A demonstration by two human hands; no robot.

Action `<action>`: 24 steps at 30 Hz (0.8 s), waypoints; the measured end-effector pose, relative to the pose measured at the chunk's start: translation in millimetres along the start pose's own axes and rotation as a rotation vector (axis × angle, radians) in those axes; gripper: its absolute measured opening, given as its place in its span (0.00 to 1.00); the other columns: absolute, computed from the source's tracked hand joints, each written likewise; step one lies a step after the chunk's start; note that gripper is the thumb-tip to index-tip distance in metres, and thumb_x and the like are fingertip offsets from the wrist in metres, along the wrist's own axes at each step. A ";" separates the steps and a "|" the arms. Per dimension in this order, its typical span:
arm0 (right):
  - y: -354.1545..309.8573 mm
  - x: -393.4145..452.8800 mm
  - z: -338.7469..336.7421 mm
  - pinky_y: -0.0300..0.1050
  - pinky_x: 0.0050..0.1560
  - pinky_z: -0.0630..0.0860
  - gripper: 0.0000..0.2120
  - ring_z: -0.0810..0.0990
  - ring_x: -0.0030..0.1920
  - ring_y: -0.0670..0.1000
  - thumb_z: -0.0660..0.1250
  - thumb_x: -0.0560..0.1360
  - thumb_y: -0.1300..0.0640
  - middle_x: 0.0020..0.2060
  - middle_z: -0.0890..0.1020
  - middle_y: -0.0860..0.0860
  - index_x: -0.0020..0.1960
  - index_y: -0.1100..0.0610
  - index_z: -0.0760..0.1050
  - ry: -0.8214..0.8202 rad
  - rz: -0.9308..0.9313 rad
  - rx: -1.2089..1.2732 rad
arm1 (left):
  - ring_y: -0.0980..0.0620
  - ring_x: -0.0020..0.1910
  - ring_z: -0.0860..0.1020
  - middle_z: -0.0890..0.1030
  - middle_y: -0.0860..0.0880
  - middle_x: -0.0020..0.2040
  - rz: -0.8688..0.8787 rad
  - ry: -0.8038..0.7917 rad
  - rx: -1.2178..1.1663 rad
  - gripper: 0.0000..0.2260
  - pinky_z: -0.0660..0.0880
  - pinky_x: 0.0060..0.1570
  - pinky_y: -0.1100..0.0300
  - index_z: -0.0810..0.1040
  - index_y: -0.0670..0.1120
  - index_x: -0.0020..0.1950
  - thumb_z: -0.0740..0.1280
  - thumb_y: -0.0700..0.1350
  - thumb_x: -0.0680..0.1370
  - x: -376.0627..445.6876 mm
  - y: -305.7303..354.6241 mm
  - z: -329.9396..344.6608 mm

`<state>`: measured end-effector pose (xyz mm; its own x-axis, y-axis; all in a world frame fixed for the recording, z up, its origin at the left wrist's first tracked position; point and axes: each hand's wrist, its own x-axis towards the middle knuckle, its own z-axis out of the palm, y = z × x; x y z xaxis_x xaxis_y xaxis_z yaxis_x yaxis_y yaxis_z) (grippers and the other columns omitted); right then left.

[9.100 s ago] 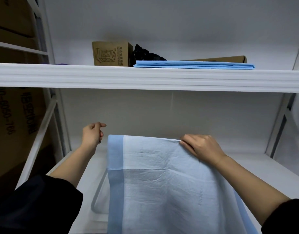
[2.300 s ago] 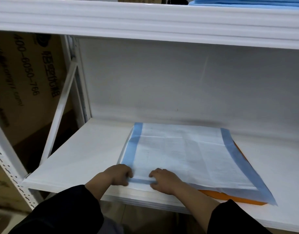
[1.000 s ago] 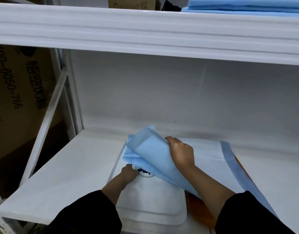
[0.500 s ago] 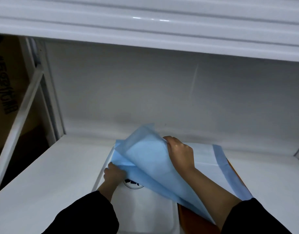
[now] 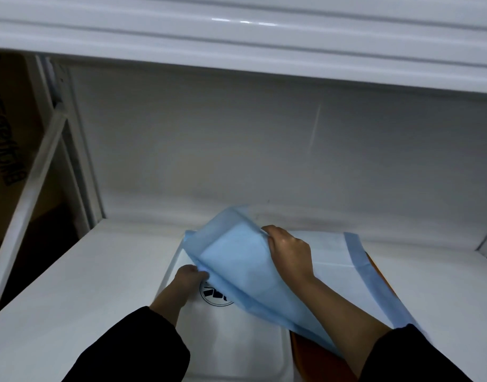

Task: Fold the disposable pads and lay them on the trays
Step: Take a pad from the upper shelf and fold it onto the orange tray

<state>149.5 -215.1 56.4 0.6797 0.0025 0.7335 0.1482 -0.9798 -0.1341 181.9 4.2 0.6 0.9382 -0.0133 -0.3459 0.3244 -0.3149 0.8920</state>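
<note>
My left grip (image 5: 191,277): pinching the lifted near-left edge of the disposable pad (image 5: 236,260), fingers curled on it from below.
My right grip (image 5: 289,253): fingers curled over the raised fold of the same pad, holding its far edge up.
What changed: a couple of seconds ago this pad lay flat across both trays with both my hands at its near edge; now its left half is peeled up and swung over toward my right grip, blue backing upward.
What that uncovered: the white tray (image 5: 236,340), below and between my grips, now shows its bare floor and a round dark logo (image 5: 214,295) just right of my left grip.
What it means: I judge the pad was too wide as it lay, so I am folding it in half onto itself; the fold is under way, not yet pressed down.
Where the pad is: its right half rests flat beyond and to the right of my right grip, white face up, over the orange tray (image 5: 305,351); its left half hangs in the air between my grips.
Long axis: the spread pad ran left to right across the shelf (image 5: 85,285); the crease now forming runs from near me toward the back wall, slanting slightly right as it comes toward me.
Blue border strip (image 5: 359,260): marks the pad's right end, running near-to-far, well to the right of my right grip.
</note>
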 end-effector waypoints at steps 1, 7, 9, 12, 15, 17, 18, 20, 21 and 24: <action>-0.3 0.2 -0.1 0.37 0.20 0.66 0.17 0.76 0.21 0.51 0.73 0.62 0.68 0.30 0.81 0.47 0.47 0.52 0.81 0.016 -0.016 0.004 | 0.47 0.39 0.74 0.77 0.43 0.41 0.058 0.032 0.042 0.14 0.71 0.41 0.57 0.73 0.42 0.41 0.65 0.48 0.59 2.9 -1.3 1.7; -5.6 10.9 -6.1 0.39 0.20 0.68 0.11 0.77 0.23 0.50 0.65 0.70 0.65 0.33 0.82 0.48 0.48 0.54 0.80 0.117 -0.022 0.067 | 0.48 0.51 0.75 0.78 0.43 0.52 0.211 0.034 -0.053 0.23 0.72 0.45 0.59 0.70 0.37 0.59 0.60 0.49 0.69 6.3 12.3 7.4; -7.1 17.3 -11.8 0.39 0.20 0.68 0.12 0.77 0.24 0.50 0.63 0.70 0.64 0.33 0.82 0.48 0.48 0.53 0.81 0.154 -0.016 0.076 | 0.47 0.52 0.73 0.75 0.44 0.55 0.218 0.036 -0.033 0.18 0.72 0.50 0.55 0.66 0.38 0.62 0.60 0.46 0.77 6.8 18.8 9.9; -10.0 26.0 -20.2 0.37 0.19 0.68 0.14 0.77 0.23 0.49 0.59 0.71 0.62 0.33 0.83 0.47 0.48 0.53 0.81 0.209 -0.056 0.063 | 0.44 0.50 0.74 0.74 0.42 0.50 0.227 0.153 0.113 0.08 0.68 0.46 0.56 0.64 0.41 0.56 0.58 0.43 0.80 4.9 28.4 13.2; -12.8 31.2 -26.1 0.37 0.20 0.70 0.17 0.77 0.24 0.49 0.56 0.72 0.61 0.37 0.84 0.46 0.49 0.52 0.82 0.241 -0.131 0.050 | 0.38 0.55 0.76 0.77 0.39 0.53 0.148 0.291 0.230 0.12 0.69 0.49 0.54 0.66 0.42 0.58 0.60 0.48 0.79 1.1 34.2 9.9; -13.9 32.9 -29.2 0.38 0.20 0.71 0.17 0.77 0.24 0.49 0.56 0.71 0.62 0.37 0.84 0.46 0.50 0.52 0.81 0.246 -0.173 0.045 | 0.38 0.59 0.75 0.76 0.38 0.60 0.043 0.253 0.127 0.22 0.71 0.57 0.52 0.67 0.40 0.65 0.63 0.51 0.76 1.5 36.3 6.1; -14.9 33.3 -30.2 0.38 0.20 0.71 0.17 0.77 0.24 0.49 0.56 0.71 0.62 0.38 0.84 0.47 0.50 0.52 0.81 0.243 -0.184 0.047 | 0.39 0.58 0.75 0.76 0.39 0.60 -0.011 0.177 -0.002 0.24 0.72 0.57 0.53 0.68 0.39 0.66 0.65 0.51 0.75 0.8 35.9 3.1; -18.0 31.5 -31.9 0.38 0.21 0.71 0.17 0.77 0.24 0.49 0.56 0.72 0.62 0.38 0.84 0.46 0.50 0.52 0.81 0.231 -0.204 0.044 | 0.46 0.47 0.77 0.80 0.43 0.50 -0.108 -0.031 -0.154 0.17 0.73 0.45 0.58 0.74 0.42 0.57 0.70 0.50 0.73 -12.9 33.6 -4.4; -19.8 30.1 -31.8 0.38 0.20 0.71 0.17 0.77 0.24 0.49 0.55 0.72 0.61 0.38 0.84 0.46 0.50 0.51 0.81 0.221 -0.216 0.035 | 0.49 0.43 0.77 0.80 0.45 0.47 -0.143 -0.115 -0.126 0.18 0.70 0.40 0.60 0.75 0.44 0.53 0.73 0.52 0.69 -19.8 31.9 -9.3; -26.1 21.2 -30.3 0.36 0.20 0.69 0.16 0.76 0.23 0.49 0.56 0.71 0.61 0.35 0.83 0.45 0.48 0.50 0.81 0.173 -0.247 -0.003 | 0.49 0.50 0.80 0.83 0.47 0.53 -0.083 -0.348 0.059 0.32 0.75 0.50 0.59 0.79 0.46 0.58 0.75 0.54 0.55 -23.4 16.1 -24.5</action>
<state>138.3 -195.5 95.7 0.4913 0.2067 0.8461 0.2914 -0.9545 0.0639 168.2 22.7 30.2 0.8086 -0.3041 -0.5036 0.3806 -0.3823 0.8420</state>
